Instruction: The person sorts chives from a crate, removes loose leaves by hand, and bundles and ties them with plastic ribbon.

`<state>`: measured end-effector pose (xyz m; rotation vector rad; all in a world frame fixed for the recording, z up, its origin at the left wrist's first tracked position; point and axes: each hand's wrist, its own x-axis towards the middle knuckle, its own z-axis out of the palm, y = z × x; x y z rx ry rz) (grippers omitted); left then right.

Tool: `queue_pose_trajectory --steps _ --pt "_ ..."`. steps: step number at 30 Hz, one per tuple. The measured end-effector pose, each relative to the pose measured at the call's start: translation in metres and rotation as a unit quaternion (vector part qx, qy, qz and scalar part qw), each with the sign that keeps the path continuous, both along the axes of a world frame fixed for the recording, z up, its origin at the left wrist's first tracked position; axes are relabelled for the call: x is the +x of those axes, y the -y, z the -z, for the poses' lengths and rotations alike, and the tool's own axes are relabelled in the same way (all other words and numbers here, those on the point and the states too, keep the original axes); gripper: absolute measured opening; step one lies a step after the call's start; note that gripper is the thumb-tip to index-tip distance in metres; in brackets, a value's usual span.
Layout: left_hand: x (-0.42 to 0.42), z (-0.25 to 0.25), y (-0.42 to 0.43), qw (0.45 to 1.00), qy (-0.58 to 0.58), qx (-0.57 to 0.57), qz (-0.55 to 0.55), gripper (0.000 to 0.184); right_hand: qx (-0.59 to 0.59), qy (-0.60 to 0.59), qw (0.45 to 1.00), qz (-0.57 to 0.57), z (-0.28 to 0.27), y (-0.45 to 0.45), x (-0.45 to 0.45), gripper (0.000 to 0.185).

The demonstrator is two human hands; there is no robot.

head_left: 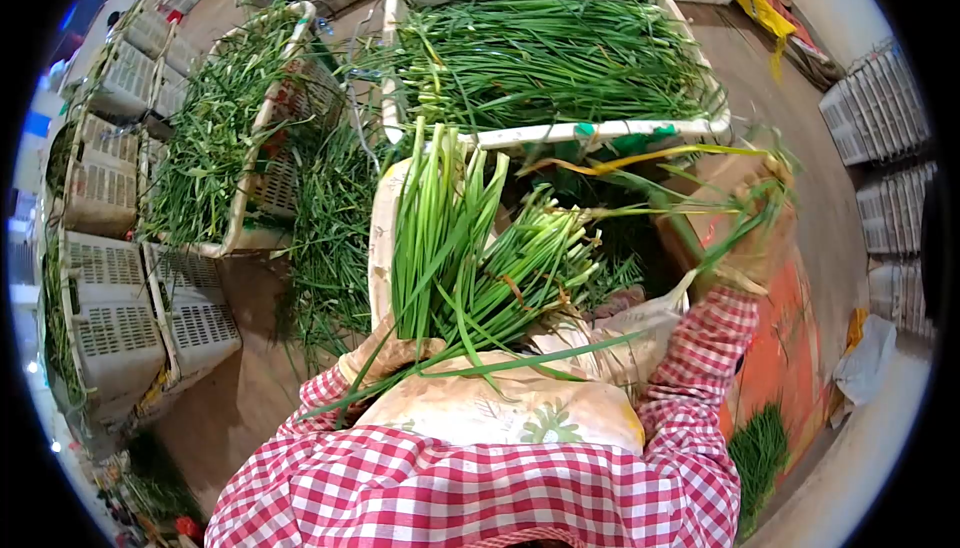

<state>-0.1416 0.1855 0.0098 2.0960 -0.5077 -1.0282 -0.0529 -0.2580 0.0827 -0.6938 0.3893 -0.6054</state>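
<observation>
A bunch of garlic chives [430, 238], pale stem ends pointing away from me, stands in front of my lap. My gloved left hand [395, 356] grips its lower, leafy part, with the fingers partly hidden by leaves. More chives [535, 273] lean to the right against that bunch, resting over my lap. Out to the right, my gloved right hand [755, 228] is blurred by motion and closed on some loose chive leaves [735, 223]. A long yellowed leaf [620, 160] trails leftward from it. A stained, pale apron [480, 408] covers my lap.
Ahead stands a white crate [550, 135] full of chives laid lengthwise. Another crate [262, 138] at left overflows with loose leaves. White crates [110, 298] line the left side; more are stacked [880, 108] at right. Loose greens [758, 453] lie on the floor at lower right.
</observation>
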Motion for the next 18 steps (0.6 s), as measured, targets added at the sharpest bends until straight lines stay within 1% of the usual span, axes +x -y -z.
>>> queue_pose_trajectory --steps 1,2,3,4,5,6,7,8,9,11,13,14,15,16,17,18 --pt "-0.003 0.0 -0.004 0.999 -0.024 -0.019 -0.02 0.045 -0.3 -0.079 0.95 -0.046 -0.002 0.014 0.001 0.027" --pt "-0.007 0.001 -0.009 0.995 -0.062 -0.052 -0.054 0.045 -0.464 -0.217 0.85 -0.123 0.006 0.019 0.007 0.033" --pt "-0.011 0.003 -0.013 0.985 -0.111 -0.09 -0.093 0.046 -0.622 -0.312 0.692 -0.191 0.002 0.011 0.014 0.039" --pt "-0.012 0.005 -0.016 0.974 -0.151 -0.121 -0.122 0.046 -0.64 -0.464 0.542 -0.287 -0.014 -0.031 0.022 0.053" --pt "-0.012 0.007 -0.016 0.96 -0.188 -0.145 -0.148 0.046 -0.771 -0.391 0.404 -0.299 -0.013 -0.066 0.009 0.064" --pt "-0.014 0.008 -0.018 0.945 -0.223 -0.165 -0.173 0.047 -0.777 -0.19 0.536 -0.27 -0.016 -0.079 0.002 0.07" --pt "-0.015 0.01 -0.017 0.935 -0.244 -0.177 -0.186 0.047 -0.833 -0.058 0.516 -0.194 -0.027 -0.1 0.0 0.077" --pt "-0.013 0.011 -0.016 0.927 -0.261 -0.187 -0.194 0.048 -0.85 -0.006 0.497 -0.177 -0.046 -0.124 -0.007 0.081" --pt "-0.011 0.012 -0.014 0.921 -0.275 -0.193 -0.197 0.048 -0.845 0.055 0.503 -0.173 -0.04 -0.14 -0.006 0.082" --pt "-0.006 0.015 -0.012 0.91 -0.301 -0.2 -0.202 0.049 -0.848 0.047 0.493 -0.187 -0.018 -0.156 -0.005 0.062" --pt "-0.007 0.015 -0.017 0.903 -0.323 -0.196 -0.207 0.05 -0.822 0.028 0.543 -0.171 0.007 -0.154 -0.004 0.036" --pt "-0.007 0.015 -0.018 0.9 -0.333 -0.19 -0.208 0.051 -0.8 0.031 0.58 -0.152 0.012 -0.153 -0.006 0.016" --pt "-0.008 0.016 -0.023 0.918 -0.314 -0.166 -0.177 0.045 -0.79 0.003 0.593 -0.155 0.016 -0.154 -0.004 0.01" --pt "-0.009 0.02 -0.026 0.926 -0.305 -0.154 -0.159 0.043 -0.686 -0.056 0.691 -0.223 0.018 -0.154 -0.003 0.011" --pt "-0.009 0.024 -0.029 0.934 -0.295 -0.141 -0.141 0.041 -0.563 -0.113 0.768 -0.282 0.019 -0.152 0.001 0.014" --pt "-0.008 0.025 -0.028 0.935 -0.294 -0.142 -0.139 0.041 -0.555 -0.062 0.796 -0.232 0.034 -0.14 0.01 0.017"
